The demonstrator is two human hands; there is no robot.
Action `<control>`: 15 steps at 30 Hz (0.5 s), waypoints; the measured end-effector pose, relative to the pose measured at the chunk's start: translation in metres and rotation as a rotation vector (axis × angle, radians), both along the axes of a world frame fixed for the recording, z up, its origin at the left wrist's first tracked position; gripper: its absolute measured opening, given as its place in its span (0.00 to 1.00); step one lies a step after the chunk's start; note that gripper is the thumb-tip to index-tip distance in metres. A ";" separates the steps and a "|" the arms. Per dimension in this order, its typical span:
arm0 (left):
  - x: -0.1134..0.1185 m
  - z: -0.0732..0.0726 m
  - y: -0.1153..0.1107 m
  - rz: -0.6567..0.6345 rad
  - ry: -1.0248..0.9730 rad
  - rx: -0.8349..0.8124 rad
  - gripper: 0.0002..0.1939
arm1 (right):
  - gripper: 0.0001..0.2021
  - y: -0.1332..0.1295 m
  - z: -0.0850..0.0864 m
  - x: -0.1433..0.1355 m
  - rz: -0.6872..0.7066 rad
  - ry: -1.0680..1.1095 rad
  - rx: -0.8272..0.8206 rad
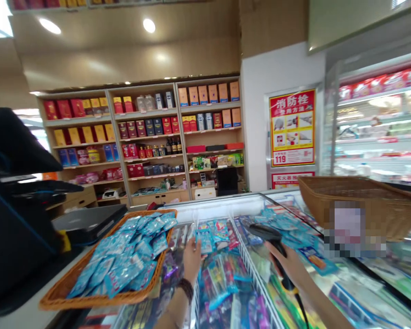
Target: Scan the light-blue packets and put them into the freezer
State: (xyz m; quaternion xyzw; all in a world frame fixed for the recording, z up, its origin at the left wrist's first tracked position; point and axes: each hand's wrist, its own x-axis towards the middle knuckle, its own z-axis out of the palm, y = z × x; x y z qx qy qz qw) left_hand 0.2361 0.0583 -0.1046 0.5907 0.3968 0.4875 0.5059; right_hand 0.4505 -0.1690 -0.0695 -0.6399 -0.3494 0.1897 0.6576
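My left hand (192,260), with a dark beaded bracelet at the wrist, reaches over the glass-topped freezer. Its fingers are closed on the left edge of a small blue packet (205,237), which stands upright. My right hand (291,265) is wrapped round the handle of a black barcode scanner (267,232), whose head points left towards the packet. A cable runs down from the scanner's handle. Left of my left hand, an orange-brown wicker tray (167,262) holds a heap of similar blue packets (126,256).
Below lies the freezer with white wire dividers (251,274) and colourful wrapped goods. A brown woven basket (315,196) sits at the right. Black checkout equipment (13,219) stands at the left. Behind are shelves of boxes (147,130) and a red-yellow poster (292,128).
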 end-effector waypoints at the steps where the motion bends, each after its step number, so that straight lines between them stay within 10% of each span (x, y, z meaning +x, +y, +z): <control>1: 0.010 0.000 -0.004 -0.044 -0.038 -0.057 0.18 | 0.25 -0.009 -0.001 0.011 -0.047 0.007 0.003; 15: 0.190 0.048 -0.116 -0.626 -0.232 -0.350 0.09 | 0.26 -0.108 0.006 0.083 -0.402 0.074 0.076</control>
